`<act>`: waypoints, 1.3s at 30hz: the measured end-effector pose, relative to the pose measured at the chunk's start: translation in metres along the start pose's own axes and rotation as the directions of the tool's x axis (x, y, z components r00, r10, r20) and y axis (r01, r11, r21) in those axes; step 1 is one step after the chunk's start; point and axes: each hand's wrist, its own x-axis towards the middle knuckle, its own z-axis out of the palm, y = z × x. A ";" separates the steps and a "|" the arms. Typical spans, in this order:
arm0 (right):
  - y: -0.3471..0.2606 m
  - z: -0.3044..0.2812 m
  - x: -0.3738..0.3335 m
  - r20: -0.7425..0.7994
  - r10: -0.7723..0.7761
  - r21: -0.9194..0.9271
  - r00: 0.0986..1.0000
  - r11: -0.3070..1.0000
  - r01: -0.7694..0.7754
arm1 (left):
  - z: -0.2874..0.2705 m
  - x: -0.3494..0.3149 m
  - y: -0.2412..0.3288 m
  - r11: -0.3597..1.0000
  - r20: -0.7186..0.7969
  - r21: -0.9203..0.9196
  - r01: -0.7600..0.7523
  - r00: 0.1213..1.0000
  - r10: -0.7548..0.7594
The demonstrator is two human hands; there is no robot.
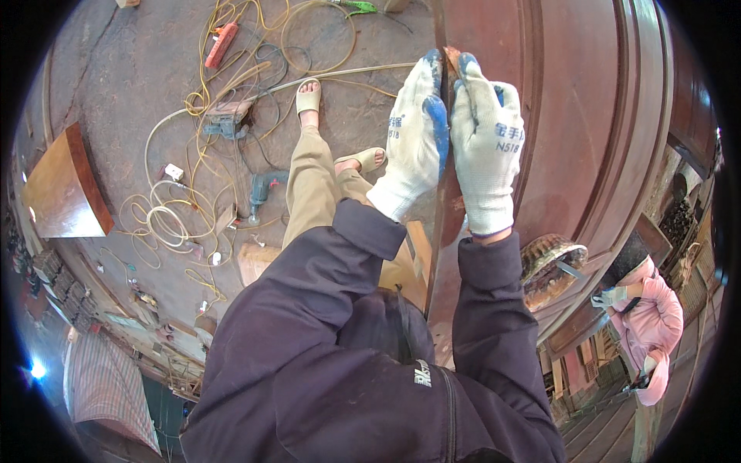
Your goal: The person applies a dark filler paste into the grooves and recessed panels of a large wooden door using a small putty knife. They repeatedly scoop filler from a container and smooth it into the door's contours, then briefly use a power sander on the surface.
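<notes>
The picture's top edge cuts off the wooden panel (571, 116). Along the panel's left side, the right hand (486, 139) partly hides a reddish-brown scrap (451, 54), shape unclear; right of the panel, dark clutter (681, 202) blurs.

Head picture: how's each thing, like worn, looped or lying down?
Left hand: gloved, mostly straight.
Right hand: gloved, fingertips at a reddish piece; grip unclear.
Drill: lying on the floor.
Red power strip: lying down.
Yellow cords: loosely looped.
Sandals: worn.
Shell-shaped bowl: uncovered.
</notes>
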 end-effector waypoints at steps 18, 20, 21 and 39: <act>-0.003 -0.002 0.005 -0.029 -0.002 0.036 1.000 0.999 0.003 | 0.007 0.002 -0.008 0.977 -0.085 -0.209 -0.043 0.996 0.026; -0.002 -0.001 0.000 -0.003 -0.054 0.007 0.999 0.999 0.054 | 0.004 0.000 -0.011 0.987 -0.092 -0.156 -0.025 0.996 0.010; -0.001 0.000 -0.003 0.009 -0.078 -0.010 0.997 0.997 0.079 | 0.002 -0.001 -0.012 0.991 -0.095 -0.133 -0.016 0.996 0.003; 0.011 -0.010 -0.039 -0.021 0.222 0.195 0.975 0.957 -0.214 | 0.007 -0.005 -0.006 0.984 -0.042 0.127 -0.124 0.991 0.130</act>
